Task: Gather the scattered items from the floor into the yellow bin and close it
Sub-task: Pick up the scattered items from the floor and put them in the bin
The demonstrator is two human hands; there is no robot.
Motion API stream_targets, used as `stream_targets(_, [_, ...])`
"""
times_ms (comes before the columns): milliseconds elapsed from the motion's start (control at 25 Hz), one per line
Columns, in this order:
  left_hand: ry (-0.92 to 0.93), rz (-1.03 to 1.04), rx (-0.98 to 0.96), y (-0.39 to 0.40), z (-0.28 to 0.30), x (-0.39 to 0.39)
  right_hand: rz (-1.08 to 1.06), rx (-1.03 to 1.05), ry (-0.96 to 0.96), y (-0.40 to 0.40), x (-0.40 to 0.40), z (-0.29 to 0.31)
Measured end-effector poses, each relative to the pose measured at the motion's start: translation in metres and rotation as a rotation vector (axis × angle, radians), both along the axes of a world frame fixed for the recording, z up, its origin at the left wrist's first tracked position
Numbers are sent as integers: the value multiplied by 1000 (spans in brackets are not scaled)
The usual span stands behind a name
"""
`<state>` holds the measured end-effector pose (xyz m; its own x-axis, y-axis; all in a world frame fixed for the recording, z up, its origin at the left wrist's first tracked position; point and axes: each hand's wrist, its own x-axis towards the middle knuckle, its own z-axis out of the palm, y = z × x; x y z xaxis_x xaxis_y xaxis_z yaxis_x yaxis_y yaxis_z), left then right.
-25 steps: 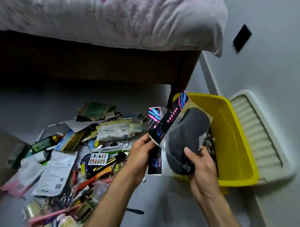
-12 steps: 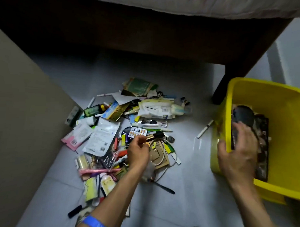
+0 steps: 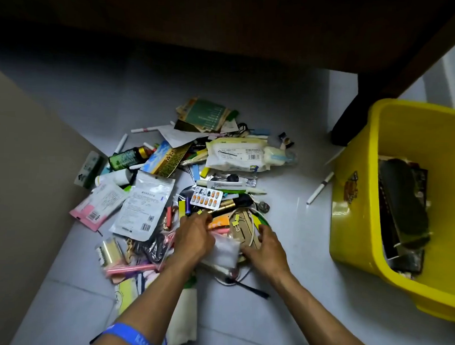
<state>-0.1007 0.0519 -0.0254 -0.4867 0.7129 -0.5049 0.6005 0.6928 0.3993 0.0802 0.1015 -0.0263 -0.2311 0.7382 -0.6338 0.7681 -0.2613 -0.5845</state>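
Clutter covers the pale floor [image 3: 283, 251] in a loose pile [image 3: 195, 184] of packets, pens and small bottles, spread between a beige panel on the left and the yellow bin [image 3: 353, 228] on the right. Both hands reach down into the near edge of that pile. The left hand [image 3: 193, 238] lies palm-down with its fingers curled over a clear plastic bag [image 3: 225, 251] and the orange and pink bits beneath; the right hand [image 3: 266, 247] presses in from the other side, its fingers bent against the same bag and a tan card [image 3: 241, 228] with yellow clips. Whether either hand has actually closed on anything cannot be told, since the fingertips are buried in the heap. A blue wristband [image 3: 130, 335] circles the left forearm. A blister pack [image 3: 206, 197] of orange and dark capsules sits just beyond the left fingertips. The bin stands open, well apart from the pile, with dark flat packages [image 3: 400, 212] already leaning inside it. A white pen [image 3: 320, 188] lies alone on the floor between pile and bin.
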Motion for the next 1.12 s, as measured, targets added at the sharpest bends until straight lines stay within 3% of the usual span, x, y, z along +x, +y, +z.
stream_targets(80, [-80,-30,-3,-1,-2,-4,-146,-127,43,4,-1,-9])
stream_targets(280, [-56,-71,118,-11,5,-8,-313,-304,236,-8,-8,-4])
stream_targets(480, [-244,231,287,-2,38,-3,-367,-80,395,4,4,46])
stream_targets(680, [-172,473,425,21,83,4,-279,172,554,19,54,124])
stream_targets(800, [-111,369,442,31,106,28,-210,319,620,23,81,165])
stream_targets(880, [-292,268,559,38,127,54,-156,416,648,27,99,191])
stream_targets(960, [-516,31,618,46,150,82,-123,449,695,35,118,216])
stream_targets(1120, [-650,-437,618,75,197,112,-28,450,765,57,160,258])
